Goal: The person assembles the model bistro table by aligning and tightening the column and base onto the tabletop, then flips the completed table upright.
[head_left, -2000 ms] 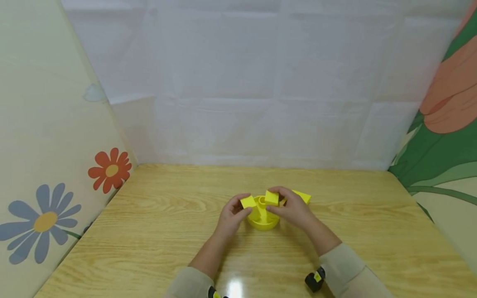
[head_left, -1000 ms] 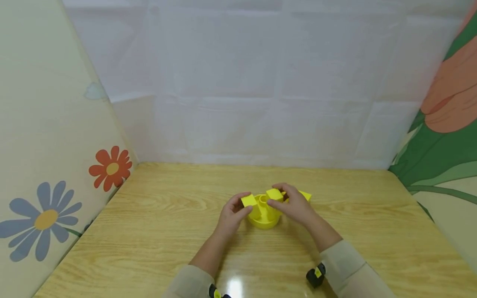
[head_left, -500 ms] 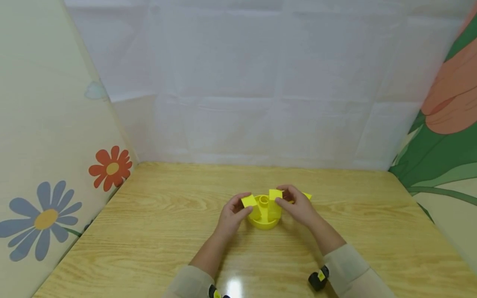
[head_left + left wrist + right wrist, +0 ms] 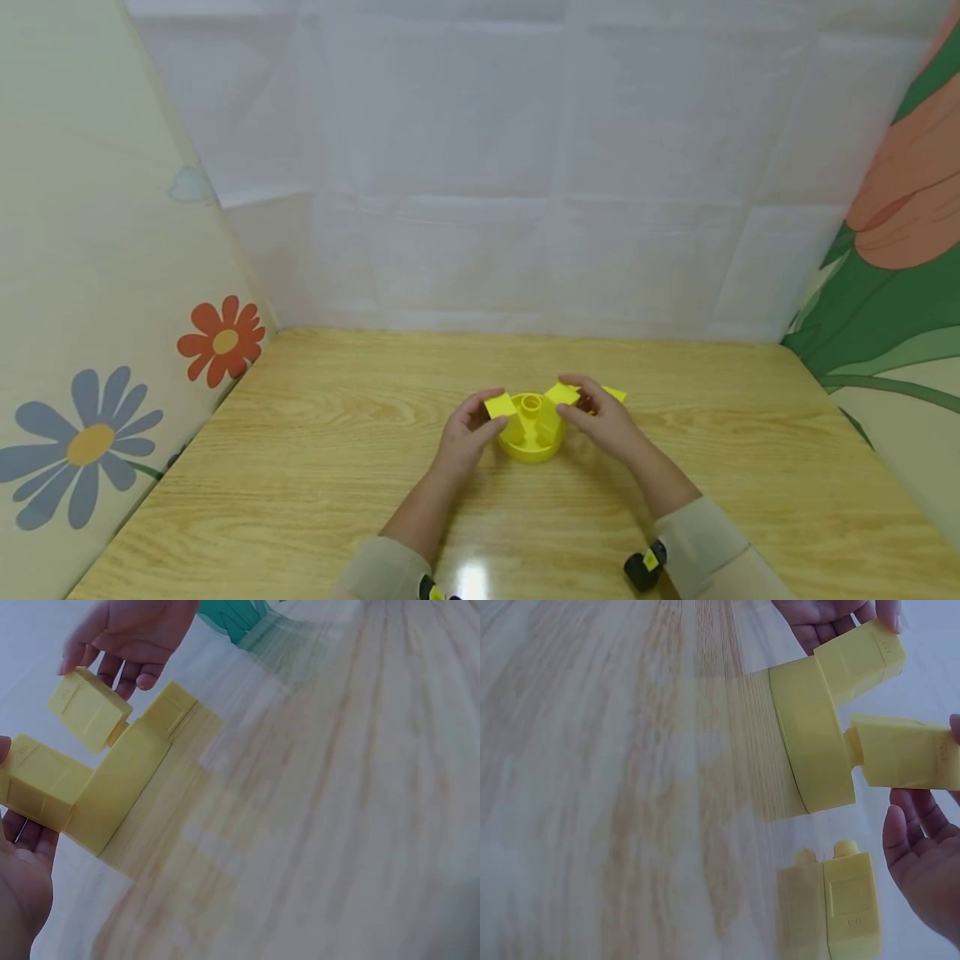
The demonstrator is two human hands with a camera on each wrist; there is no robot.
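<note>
Both hands are apart from each other, each clamped on a yellow block; the left hand (image 4: 463, 435) pinches the left block (image 4: 500, 407) between thumb and fingers, and the right hand (image 4: 606, 421) grips the right block (image 4: 562, 394) likewise; between and just below the hands, a round yellow base (image 4: 531, 455) sits on the wooden table (image 4: 315, 500); the left block meets the base under the left hand, while under the right hand the right block leans outward, its narrow peg (image 4: 853, 748) reaching the base, though how deep cannot be told. Just beyond the right hand, a third block (image 4: 853, 904) lies on the table, near the base; nearer the person than the hands come the left sleeve (image 4: 386, 571) and right sleeve (image 4: 708, 542), a black device (image 4: 642, 571) beside the latter; well ahead of both hands hangs a creased white sheet (image 4: 465, 167); far left of the left hand are a red flower (image 4: 210, 321) and a blue flower (image 4: 84, 492); far right of the right hand, a coral tulip (image 4: 911, 187).
</note>
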